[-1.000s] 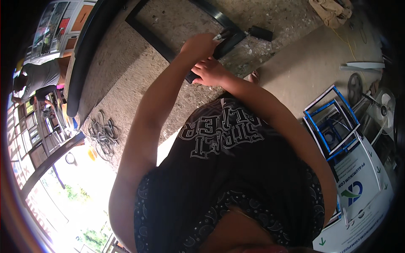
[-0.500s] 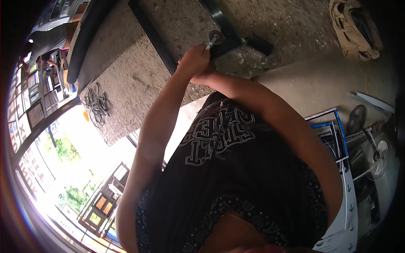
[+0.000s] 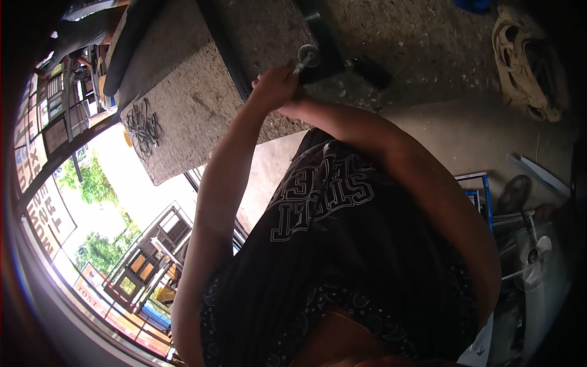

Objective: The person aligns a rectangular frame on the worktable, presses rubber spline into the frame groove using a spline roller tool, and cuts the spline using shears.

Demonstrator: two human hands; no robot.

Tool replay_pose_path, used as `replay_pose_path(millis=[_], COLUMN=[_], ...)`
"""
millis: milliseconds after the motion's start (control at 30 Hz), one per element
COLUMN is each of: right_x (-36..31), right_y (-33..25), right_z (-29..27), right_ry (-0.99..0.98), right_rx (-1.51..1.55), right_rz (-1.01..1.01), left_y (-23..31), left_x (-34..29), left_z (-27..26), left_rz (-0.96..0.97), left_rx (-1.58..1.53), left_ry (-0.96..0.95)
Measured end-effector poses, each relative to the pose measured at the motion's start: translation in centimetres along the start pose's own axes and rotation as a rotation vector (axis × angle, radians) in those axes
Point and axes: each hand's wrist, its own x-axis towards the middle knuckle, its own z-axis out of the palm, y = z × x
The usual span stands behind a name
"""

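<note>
My left hand (image 3: pixel 276 89) is closed around the metal stem of a hand tool (image 3: pixel 307 56) with a round, wheel-like disc at its end. The disc stands over the corner region of a dark rectangular frame (image 3: pixel 223 46) lying on the worktop. Mostly hidden under my left hand and wrist, my right hand (image 3: pixel 295 107) has its fingers out of sight, so its grip does not show. To the right of the frame lies a dark block-shaped thing (image 3: pixel 371 72), too dim to name.
The worktop (image 3: pixel 189 122) has a worn, speckled covering. A tangled cord (image 3: pixel 142 129) lies at its left edge. A tan cloth bag (image 3: pixel 520 73) is at the far right, above a grey fan (image 3: pixel 532 257) and several frames. A person (image 3: pixel 92 27) stands at the far left.
Both hands and the tool have shifted slightly left in the picture, and the whole view has turned a little. The left hand's grip looks the same.
</note>
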Motion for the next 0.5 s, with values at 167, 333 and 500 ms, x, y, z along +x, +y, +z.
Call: replay_pose_path(millis=[167,333,500], right_x=[-0.5,-0.6,-0.5], right_y=[0.2,-0.2,-0.2], right_z=[-1.3,-1.3,-1.5], right_ry=[0.000,-0.007,-0.012], right_rx=[-0.031,-0.051,-0.077], right_rz=[-0.001,-0.007,-0.008], left_y=[0.7,2.0,2.6], left_x=[0.0,-0.1,0.9], left_z=[-0.4,-0.6,-0.8], left_rz=[-0.062,-0.052,-0.063], left_rx=[-0.032,0.063,0.082], left_ry=[-0.070,-0.071,-0.104])
